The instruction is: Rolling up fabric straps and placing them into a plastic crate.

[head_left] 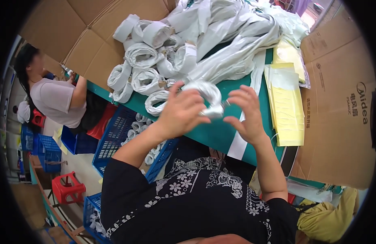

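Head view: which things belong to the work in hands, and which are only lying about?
Probably part of the job:
White looped strip between left hand and right hand
White rolled strips stacked on green tabletop
Long, loose white strips
Blue mesh plastic basket of small white rolls

Probably lying about:
Red plastic stool, lower left
Crumpled yellow fabric, lower right
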`<state>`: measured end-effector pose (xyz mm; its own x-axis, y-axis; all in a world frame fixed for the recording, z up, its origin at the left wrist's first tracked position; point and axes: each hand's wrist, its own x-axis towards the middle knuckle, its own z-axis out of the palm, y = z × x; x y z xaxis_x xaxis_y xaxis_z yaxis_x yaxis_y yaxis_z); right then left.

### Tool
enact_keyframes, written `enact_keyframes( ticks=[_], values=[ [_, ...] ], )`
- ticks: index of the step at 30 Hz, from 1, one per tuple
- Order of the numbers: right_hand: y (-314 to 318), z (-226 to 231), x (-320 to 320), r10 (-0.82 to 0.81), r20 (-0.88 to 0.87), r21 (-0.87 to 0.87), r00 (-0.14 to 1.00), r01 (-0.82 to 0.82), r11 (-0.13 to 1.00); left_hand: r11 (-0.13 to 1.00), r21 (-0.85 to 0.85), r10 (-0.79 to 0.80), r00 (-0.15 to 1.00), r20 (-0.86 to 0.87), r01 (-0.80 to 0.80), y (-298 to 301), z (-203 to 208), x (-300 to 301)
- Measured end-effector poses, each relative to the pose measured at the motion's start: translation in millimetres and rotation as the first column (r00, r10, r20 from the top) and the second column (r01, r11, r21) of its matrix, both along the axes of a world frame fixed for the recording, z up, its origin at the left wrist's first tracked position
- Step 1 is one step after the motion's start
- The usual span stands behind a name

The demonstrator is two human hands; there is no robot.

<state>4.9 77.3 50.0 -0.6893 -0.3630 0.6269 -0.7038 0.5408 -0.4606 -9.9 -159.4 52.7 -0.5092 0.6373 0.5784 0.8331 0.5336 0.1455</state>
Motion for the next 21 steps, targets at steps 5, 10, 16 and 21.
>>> enact_keyframes(
  ticks=[5, 10, 16, 21],
  values=[
    [12, -35, -1, -0.184, 0.191, -0.269, 0.964, 0.231, 0.935, 0.808, 0.341, 0.573, 0.776, -0.263, -0.481, -89, 28, -57],
    [31, -61, 14, -0.219, 0.378, -0.287, 0.900, 0.339, 0.896, 0.532, 0.044, 0.841, 0.523, -0.138, -0.845, -196, 33, -79],
    [50, -80, 17, -0.389, 0.496, -0.216, 0.776, 0.545, 0.810, 0.396, -0.124, 0.909, 0.408, -0.088, -0.910, -214, -33, -132],
    [74, -81, 33, -0.523, 0.608, 0.070, 0.597, 0.616, 0.784, 0.557, 0.185, 0.816, 0.492, -0.303, -0.810, -170, -18, -107]
  ],
)
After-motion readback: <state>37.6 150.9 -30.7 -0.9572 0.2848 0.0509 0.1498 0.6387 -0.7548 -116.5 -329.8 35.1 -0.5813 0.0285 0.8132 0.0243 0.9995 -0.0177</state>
